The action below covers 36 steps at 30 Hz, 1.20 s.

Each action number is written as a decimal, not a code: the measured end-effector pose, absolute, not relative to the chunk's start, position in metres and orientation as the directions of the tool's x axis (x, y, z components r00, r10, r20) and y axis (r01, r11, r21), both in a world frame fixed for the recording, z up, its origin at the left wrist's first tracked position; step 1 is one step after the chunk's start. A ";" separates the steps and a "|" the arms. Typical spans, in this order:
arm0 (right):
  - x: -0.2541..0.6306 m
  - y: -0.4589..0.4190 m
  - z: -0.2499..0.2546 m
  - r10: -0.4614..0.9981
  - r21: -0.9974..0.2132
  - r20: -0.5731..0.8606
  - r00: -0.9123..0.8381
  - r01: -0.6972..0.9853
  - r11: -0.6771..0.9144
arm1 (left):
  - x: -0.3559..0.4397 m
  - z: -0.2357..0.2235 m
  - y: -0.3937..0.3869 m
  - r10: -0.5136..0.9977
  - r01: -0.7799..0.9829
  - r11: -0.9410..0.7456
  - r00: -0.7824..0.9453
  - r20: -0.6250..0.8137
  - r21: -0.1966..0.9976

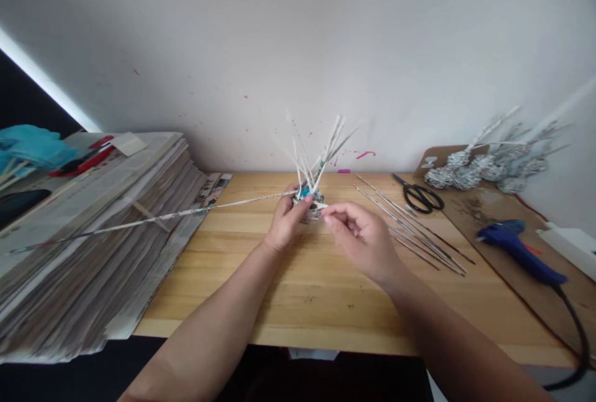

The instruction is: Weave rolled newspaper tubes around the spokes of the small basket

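A small woven piece of rolled newspaper tubes [309,203] sits at the middle of the wooden table [298,302], with several thin tube ends standing up from it. My left hand [285,223] is closed round its left side. My right hand [358,235] pinches a tube end at the piece's right side, fingertips pressed together. One long paper tube [153,219] runs from the piece far out to the left, over the newspaper pile.
A tall pile of newspapers [88,253] fills the left. Several loose paper tubes [410,228] lie right of my hands, black scissors [421,196] behind them. A blue glue gun [521,250] rests on brown card at right, with several finished woven pieces [484,169] by the wall.
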State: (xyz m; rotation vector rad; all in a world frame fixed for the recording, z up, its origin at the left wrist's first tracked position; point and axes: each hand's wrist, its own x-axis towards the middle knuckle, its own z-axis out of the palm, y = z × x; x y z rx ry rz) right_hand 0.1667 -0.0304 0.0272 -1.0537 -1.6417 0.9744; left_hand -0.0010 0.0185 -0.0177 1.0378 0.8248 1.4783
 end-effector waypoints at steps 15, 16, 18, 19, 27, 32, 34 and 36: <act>0.179 -0.018 0.030 0.946 -0.855 0.305 -0.109 0.406 0.323 | 0.000 -0.014 0.006 0.870 0.135 -0.459 0.266 0.414 0.878; 0.179 -0.018 0.030 0.938 -0.846 0.326 -0.122 0.405 0.346 | 0.000 -0.013 0.006 0.861 0.144 -0.475 0.276 0.426 0.868; 0.179 -0.018 0.028 0.917 -0.830 0.373 -0.144 0.391 0.398 | 0.000 -0.011 0.005 0.846 0.157 -0.500 0.299 0.441 0.852; 0.179 -0.017 0.026 0.906 -0.820 0.396 -0.146 0.388 0.421 | 0.000 -0.010 0.004 0.842 0.160 -0.505 0.307 0.444 0.848; 0.177 -0.011 0.013 0.867 -0.756 0.487 -0.107 0.445 0.480 | 0.000 -0.012 0.004 0.831 0.179 -0.512 0.351 0.432 0.840; 0.177 -0.013 0.016 0.854 -0.727 0.505 -0.127 0.471 0.500 | 0.000 -0.011 0.004 0.849 0.084 -0.450 0.348 0.397 0.889; 0.177 -0.013 0.017 0.837 -0.702 0.529 -0.141 0.481 0.525 | 0.001 -0.012 0.004 0.858 0.053 -0.428 0.336 0.388 0.902; 0.178 -0.013 0.017 0.823 -0.664 0.547 -0.156 0.518 0.539 | 0.002 -0.013 0.005 0.863 0.055 -0.427 0.322 0.389 0.903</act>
